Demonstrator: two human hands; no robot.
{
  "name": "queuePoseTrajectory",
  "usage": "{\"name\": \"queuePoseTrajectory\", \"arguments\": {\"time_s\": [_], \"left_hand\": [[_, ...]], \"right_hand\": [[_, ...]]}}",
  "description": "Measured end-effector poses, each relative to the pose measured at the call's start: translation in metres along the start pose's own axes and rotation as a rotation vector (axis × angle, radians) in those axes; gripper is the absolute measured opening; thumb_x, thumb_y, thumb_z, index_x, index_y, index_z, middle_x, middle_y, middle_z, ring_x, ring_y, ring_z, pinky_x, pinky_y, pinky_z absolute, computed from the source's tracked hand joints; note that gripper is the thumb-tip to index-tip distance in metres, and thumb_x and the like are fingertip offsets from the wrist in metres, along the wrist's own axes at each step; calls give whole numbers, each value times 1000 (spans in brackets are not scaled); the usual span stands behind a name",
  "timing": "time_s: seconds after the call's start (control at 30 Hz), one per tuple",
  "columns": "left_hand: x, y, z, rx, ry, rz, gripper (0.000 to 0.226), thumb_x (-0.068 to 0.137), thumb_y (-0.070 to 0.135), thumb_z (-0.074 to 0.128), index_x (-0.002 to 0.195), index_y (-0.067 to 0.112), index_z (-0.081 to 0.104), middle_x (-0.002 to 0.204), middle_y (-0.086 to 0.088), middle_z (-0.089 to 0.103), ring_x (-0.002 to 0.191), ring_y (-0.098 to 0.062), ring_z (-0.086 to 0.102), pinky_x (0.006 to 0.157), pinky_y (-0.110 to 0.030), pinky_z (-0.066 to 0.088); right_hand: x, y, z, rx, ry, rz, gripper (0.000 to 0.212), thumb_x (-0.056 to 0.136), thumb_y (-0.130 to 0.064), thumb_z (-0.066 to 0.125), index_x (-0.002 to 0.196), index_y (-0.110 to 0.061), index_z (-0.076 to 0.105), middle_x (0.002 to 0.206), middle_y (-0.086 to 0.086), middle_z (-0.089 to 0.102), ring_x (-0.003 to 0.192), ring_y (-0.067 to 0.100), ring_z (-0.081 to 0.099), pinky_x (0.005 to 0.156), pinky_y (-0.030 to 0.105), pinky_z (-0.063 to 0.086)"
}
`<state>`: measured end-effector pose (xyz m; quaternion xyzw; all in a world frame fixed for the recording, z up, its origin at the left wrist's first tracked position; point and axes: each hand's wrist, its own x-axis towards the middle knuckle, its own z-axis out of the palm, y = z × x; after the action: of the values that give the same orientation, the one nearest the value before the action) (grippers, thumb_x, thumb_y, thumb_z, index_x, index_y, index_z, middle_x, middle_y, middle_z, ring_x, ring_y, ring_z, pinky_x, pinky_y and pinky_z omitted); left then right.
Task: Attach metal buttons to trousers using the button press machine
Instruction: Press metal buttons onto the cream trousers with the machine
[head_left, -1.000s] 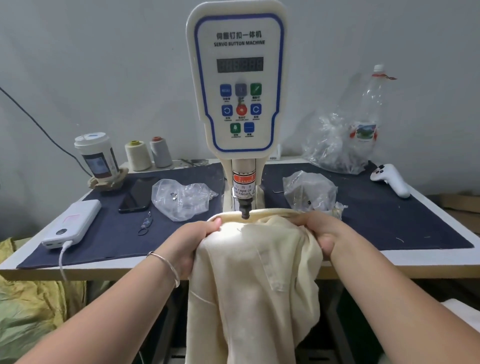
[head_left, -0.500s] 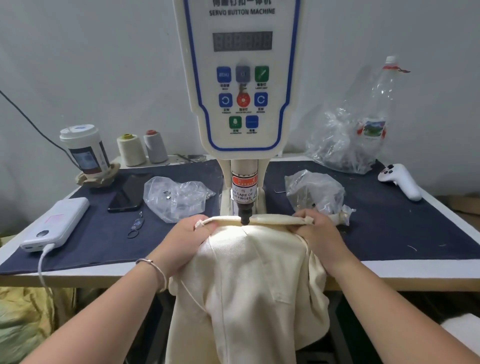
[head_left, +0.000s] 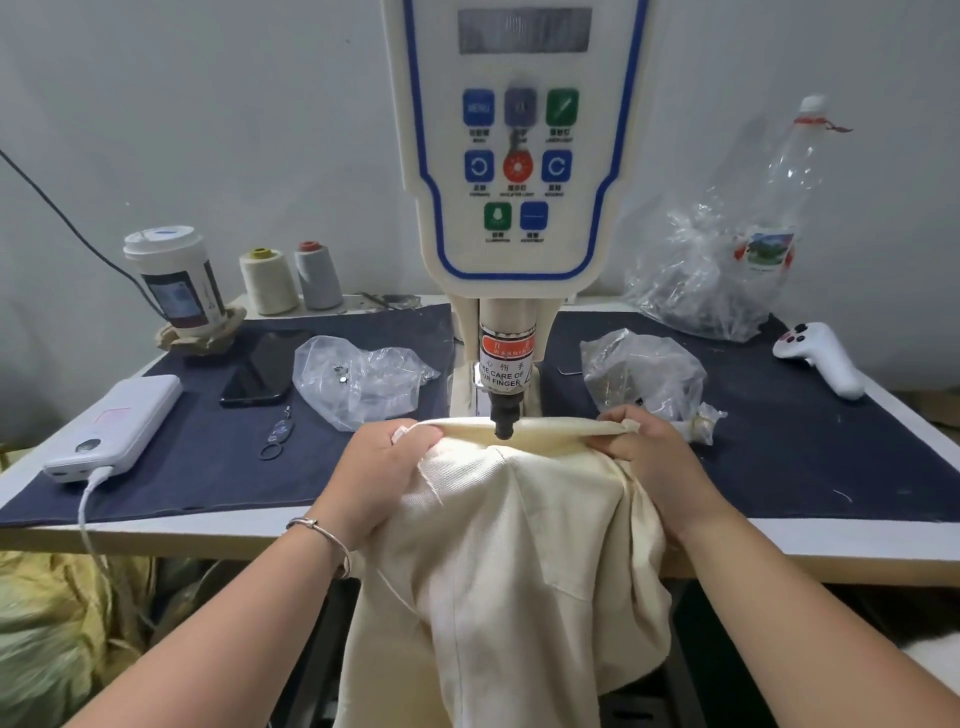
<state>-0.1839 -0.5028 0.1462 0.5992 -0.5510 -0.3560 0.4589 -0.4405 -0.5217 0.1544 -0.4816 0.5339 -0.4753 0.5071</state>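
Cream trousers (head_left: 509, 561) hang over the table's front edge, their waistband stretched flat under the black punch tip (head_left: 503, 420) of the white button press machine (head_left: 519, 156). My left hand (head_left: 382, 475) grips the waistband's left end, fingers curled into the cloth. My right hand (head_left: 647, 457) pinches the waistband's right end. The punch tip sits right at the waistband's middle; whether it touches the cloth cannot be told. No metal button is visible on the waistband.
A dark mat (head_left: 831, 457) covers the table (head_left: 156, 532). Left: a clear bag with small metal parts (head_left: 358, 379), a phone (head_left: 260, 371), a power bank (head_left: 117, 426), thread cones (head_left: 288, 280), a cup (head_left: 174, 278). Right: crumpled bags (head_left: 641, 374), a bottle (head_left: 779, 208), a white controller (head_left: 823, 358).
My head has moved closer to the machine. Both hands have pulled the waistband straighter and flatter under the punch, its ends now spread further apart.
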Motion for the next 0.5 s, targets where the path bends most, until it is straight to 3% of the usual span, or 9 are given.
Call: {"name": "queuePoseTrajectory", "arguments": {"time_s": [0.07,0.13,0.2,0.3,0.4,0.5], "left_hand": [[1,5,-2,-95,13,-132,37,70,45,63,63,10,52,61,-5,45,56,-16,41,55,-27,34],[2,4,-11,-161,-96,-271,44,73,44,71,81,1,68,78,-13,68,67,-21,57,66,-32,45],[0,3,-27,-196,-359,-377,49,72,42,81,104,5,74,105,-20,73,84,-27,69,75,-35,55],[3,4,-52,-171,-692,-425,70,57,32,94,113,-2,68,111,-24,70,92,-31,70,77,-37,58],[7,5,-59,-221,-704,-373,52,69,17,86,115,-1,68,113,-24,69,95,-30,71,78,-36,59],[0,1,-52,-447,-572,-330,29,76,21,78,103,8,76,104,-17,73,90,-26,72,74,-35,59]], "right_hand": [[0,-4,0,133,-66,74,11,81,0,66,89,-7,65,71,7,62,60,13,57,53,22,48],[0,-8,0,198,-128,145,21,82,5,61,103,3,65,81,17,63,68,22,61,59,28,50],[0,-10,-2,273,-201,207,31,80,8,56,110,8,62,88,22,64,75,27,64,65,32,53],[-1,-15,-5,386,-290,268,36,71,0,58,107,-2,64,87,17,67,73,25,66,67,31,55],[-1,-16,-3,418,-290,327,30,83,0,55,111,-2,65,91,17,67,79,27,65,75,37,54],[-2,-15,0,393,-264,389,21,91,-5,53,107,1,66,91,18,69,78,28,67,75,38,55]]}}
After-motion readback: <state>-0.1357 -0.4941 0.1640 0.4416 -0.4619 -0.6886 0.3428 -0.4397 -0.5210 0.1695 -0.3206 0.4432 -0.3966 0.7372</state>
